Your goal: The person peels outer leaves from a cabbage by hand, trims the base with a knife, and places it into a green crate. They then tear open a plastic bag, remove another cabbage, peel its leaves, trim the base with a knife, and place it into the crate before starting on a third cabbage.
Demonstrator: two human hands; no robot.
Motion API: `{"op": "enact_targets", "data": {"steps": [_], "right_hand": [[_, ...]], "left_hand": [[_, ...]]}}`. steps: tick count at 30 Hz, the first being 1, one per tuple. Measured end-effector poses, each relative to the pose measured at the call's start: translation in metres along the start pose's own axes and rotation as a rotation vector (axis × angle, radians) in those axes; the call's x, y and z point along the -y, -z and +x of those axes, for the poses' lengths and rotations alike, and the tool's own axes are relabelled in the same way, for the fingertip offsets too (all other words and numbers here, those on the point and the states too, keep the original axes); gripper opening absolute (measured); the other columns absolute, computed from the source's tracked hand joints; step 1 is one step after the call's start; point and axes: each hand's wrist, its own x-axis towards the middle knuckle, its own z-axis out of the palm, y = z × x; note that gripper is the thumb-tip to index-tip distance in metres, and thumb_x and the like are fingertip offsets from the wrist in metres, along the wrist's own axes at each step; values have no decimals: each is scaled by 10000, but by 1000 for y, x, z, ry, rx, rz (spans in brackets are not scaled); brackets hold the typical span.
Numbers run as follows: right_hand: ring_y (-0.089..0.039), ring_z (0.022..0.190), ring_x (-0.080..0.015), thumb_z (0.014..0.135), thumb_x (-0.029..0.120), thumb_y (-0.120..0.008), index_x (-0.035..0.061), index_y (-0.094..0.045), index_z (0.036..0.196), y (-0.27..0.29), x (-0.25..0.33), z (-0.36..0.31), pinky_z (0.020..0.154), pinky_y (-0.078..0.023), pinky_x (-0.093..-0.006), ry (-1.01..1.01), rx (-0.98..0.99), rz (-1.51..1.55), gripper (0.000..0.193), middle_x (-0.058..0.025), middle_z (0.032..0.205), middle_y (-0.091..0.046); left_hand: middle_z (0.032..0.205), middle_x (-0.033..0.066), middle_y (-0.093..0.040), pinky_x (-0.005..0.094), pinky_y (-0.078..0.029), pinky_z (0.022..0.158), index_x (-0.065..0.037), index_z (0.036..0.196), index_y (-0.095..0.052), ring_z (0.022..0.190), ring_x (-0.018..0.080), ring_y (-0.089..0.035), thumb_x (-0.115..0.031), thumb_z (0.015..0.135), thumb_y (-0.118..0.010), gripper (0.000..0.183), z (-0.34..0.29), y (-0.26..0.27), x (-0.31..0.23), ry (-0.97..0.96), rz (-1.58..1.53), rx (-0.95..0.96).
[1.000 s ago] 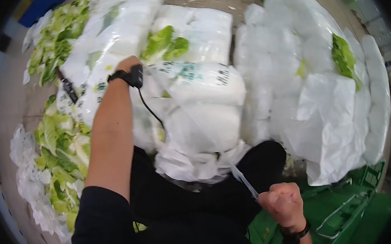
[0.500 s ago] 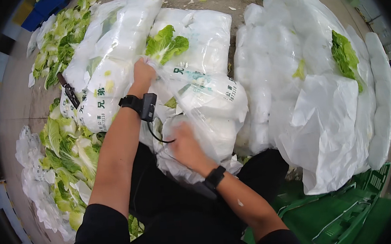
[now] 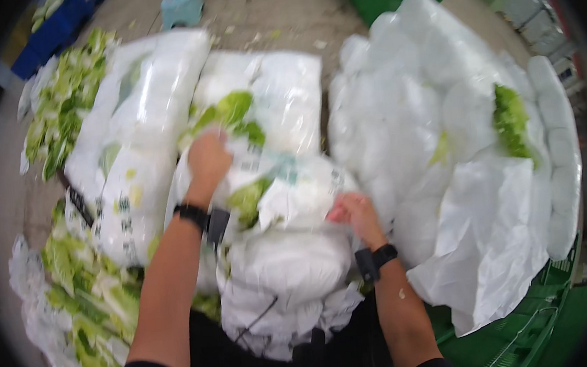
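Observation:
In front of me lies a white plastic bag with dark green print, its mouth spread and wrapped white bundles showing in it. My left hand, slightly blurred, is closed on the far left part of the bag's film. Just beyond it a loose green cabbage leaf rests on top. My right hand pinches the bag's right edge, fingers pressed together. Between the hands a second leaf shows by the opening. Nearest my lap sits a rounded white bundle.
Filled white bags lie left and more bags stand right, with an open white sheet over them. Loose cabbage leaves heap at the left. A green crate is at lower right; a pale blue stool stands at the back.
My right hand has moved right and away from my lap to the bag's right edge. My left hand has shifted slightly left and lower in view. The view has tilted up, showing more floor.

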Motion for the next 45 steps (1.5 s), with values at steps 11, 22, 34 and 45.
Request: {"op": "enact_targets", "data": {"steps": [11,22,34,45], "right_hand": [[-674,781,-159,871,212,-652,-58,-720,925,-32,-132,-84,711,-504,-298,82,-625,-351,284,-120,821,-736],[-626,1125,-401,807,713,-548,-1,-707,1112,-10,-96,-57,962,-475,-444,-405,-173,-1066,793,-254,1162,-667],[-459,1347,-322,982,601,-419,28,-453,1452,29,-129,-47,1125,-321,-322,-408,158,-884,742,-183,1466,-491],[-660,1009,-227,993,396,-481,68,-621,1276,-10,-200,-74,928,-506,-366,-497,4,181,455,-79,1147,-698]], "left_hand": [[1213,265,-621,444,-449,1006,18,1272,-564,1149,410,-582,-360,763,-754,662,-107,130,28,-437,-207,828],[1143,220,-671,398,-511,918,-24,1235,-613,1098,367,-633,-342,874,-700,490,-235,282,-115,-405,-507,778],[1164,151,-692,443,-551,691,-176,1493,-304,845,333,-695,-577,992,-413,650,-215,323,-195,-1113,-847,-102],[1095,152,-669,358,-507,867,26,1205,-592,969,249,-643,-328,862,-742,516,-327,-10,36,590,-654,341]]}}
